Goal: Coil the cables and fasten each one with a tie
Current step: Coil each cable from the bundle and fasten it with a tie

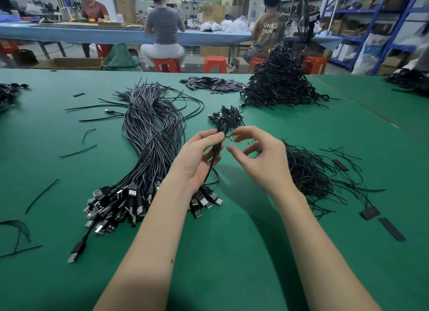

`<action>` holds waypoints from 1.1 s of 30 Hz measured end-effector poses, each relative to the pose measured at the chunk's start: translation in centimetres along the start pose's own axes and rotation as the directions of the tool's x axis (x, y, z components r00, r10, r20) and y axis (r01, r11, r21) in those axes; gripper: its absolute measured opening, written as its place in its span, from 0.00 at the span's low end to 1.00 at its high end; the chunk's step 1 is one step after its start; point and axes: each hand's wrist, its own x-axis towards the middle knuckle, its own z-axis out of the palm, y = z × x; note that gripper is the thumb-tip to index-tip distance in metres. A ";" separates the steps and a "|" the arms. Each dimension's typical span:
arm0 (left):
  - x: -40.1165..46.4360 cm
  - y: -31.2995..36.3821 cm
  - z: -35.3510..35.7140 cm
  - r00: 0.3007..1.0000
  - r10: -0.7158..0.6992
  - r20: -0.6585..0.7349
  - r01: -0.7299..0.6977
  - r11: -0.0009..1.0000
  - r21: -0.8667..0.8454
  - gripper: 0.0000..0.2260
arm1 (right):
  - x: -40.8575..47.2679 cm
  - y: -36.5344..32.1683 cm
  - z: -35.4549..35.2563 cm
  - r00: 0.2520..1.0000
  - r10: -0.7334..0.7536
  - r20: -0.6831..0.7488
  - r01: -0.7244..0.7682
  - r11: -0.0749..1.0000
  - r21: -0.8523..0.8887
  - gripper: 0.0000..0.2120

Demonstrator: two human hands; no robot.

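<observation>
Cables: your left hand [197, 157] pinches one coiled USB cable [219, 134] above the green table [232, 252], while your right hand [257, 157], fingers loosely curled, works the twist tie [229, 137] at it. Tied coils [281, 83] heap beyond; a large loose bundle [148, 143] remains.

**Cable-tying bench, head view**

Green table [69, 166]. Left hand [197, 158] grips a coiled black cable [219, 134], held upright above the table. Right hand [257, 156], fingers curled, thumb and forefinger at a thin black tie [229, 137] on the coil. Bundle of uncoiled USB cables [151, 134] to the left, plugs nearest. Loose ties [308, 171] to the right. Small heap of coiled cables [228, 115] behind the hands; large heap [281, 81] beyond. Three seated workers in the background.
</observation>
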 end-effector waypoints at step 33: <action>-0.1 -0.1 -0.5 0.996 -0.089 0.028 0.085 0.991 0.100 0.03 | -0.3 0.1 -0.6 0.977 -0.210 0.020 0.211 0.975 -0.073 0.03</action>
